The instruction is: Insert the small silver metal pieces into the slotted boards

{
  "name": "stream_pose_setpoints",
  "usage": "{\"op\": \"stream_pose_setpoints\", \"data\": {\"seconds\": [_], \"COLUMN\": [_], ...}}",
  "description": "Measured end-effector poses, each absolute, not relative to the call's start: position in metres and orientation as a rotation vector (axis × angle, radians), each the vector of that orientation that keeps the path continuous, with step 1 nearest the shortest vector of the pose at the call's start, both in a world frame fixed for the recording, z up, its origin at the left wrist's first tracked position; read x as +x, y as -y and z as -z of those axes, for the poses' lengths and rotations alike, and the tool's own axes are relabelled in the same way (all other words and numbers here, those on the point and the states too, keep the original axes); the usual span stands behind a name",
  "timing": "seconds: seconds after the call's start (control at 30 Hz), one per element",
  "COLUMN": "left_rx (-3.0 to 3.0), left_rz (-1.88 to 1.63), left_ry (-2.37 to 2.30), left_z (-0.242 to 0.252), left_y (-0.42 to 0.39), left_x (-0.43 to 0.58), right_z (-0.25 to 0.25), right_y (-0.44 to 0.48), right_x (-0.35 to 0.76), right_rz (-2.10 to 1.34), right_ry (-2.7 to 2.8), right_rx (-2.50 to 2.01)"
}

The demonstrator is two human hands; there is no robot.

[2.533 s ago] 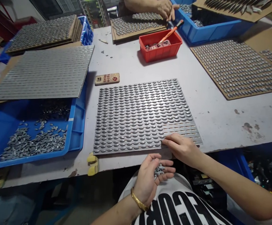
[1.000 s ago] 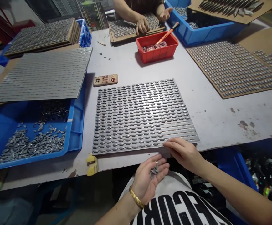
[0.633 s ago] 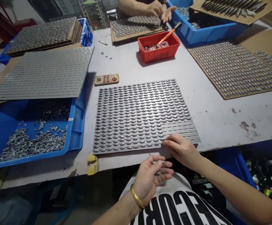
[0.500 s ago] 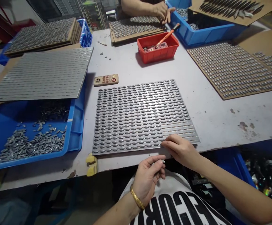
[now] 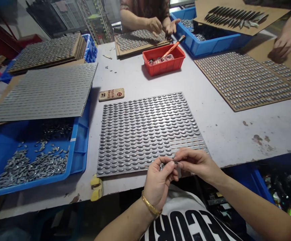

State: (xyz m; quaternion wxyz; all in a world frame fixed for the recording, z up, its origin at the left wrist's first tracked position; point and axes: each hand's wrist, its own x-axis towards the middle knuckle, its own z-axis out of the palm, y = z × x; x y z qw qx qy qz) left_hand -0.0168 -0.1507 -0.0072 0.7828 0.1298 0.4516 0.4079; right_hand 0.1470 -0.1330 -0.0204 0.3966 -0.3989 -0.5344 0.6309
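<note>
A grooved grey board (image 5: 145,127) lies in front of me on the table, nearly covered with rows of small oval metal pieces. My left hand (image 5: 160,180) and my right hand (image 5: 195,164) meet over its near edge. Both are pinched, fingertips touching around a small metal piece (image 5: 175,162) between them. My left hand wears a gold bracelet. The last grooves at the board's near right corner hold no pieces.
A blue bin (image 5: 32,157) of loose metal pieces sits at left under an empty grooved board (image 5: 45,92). A domino-like tile (image 5: 111,94), a red tray (image 5: 163,60), filled brown boards (image 5: 243,80) and another blue bin (image 5: 210,40) lie beyond. Other people's hands work at the far side.
My left hand has risen from my lap to the board's near edge and closed from a cupped palm into a pinch. My right hand lifted off the board to meet it.
</note>
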Motion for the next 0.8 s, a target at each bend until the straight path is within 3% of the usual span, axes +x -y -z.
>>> {"op": "stream_pose_setpoints", "data": {"seconds": [0.3,0.4,0.6,0.8], "left_rx": [0.109,0.048,-0.074,-0.012], "left_rz": [-0.938,-1.12,-0.843,-0.765], "left_ry": [-0.951,-1.076,-1.11,-1.001], "left_z": [-0.029,-0.033,-0.016,-0.014], "left_y": [0.13,0.131,0.148,0.148], "left_x": [-0.036,-0.049,-0.042,-0.036], "right_z": [0.019,0.022,0.041,0.049], "right_y": [0.127,0.117,0.096,0.084], "right_x": [0.16,0.169,0.166,0.158], "right_rz": [-1.367,-1.193,-0.736,-0.593], "right_ry": [1.167,1.395,1.979,2.159], "right_rx": [-1.151,-1.277,-1.286,-1.3]}}
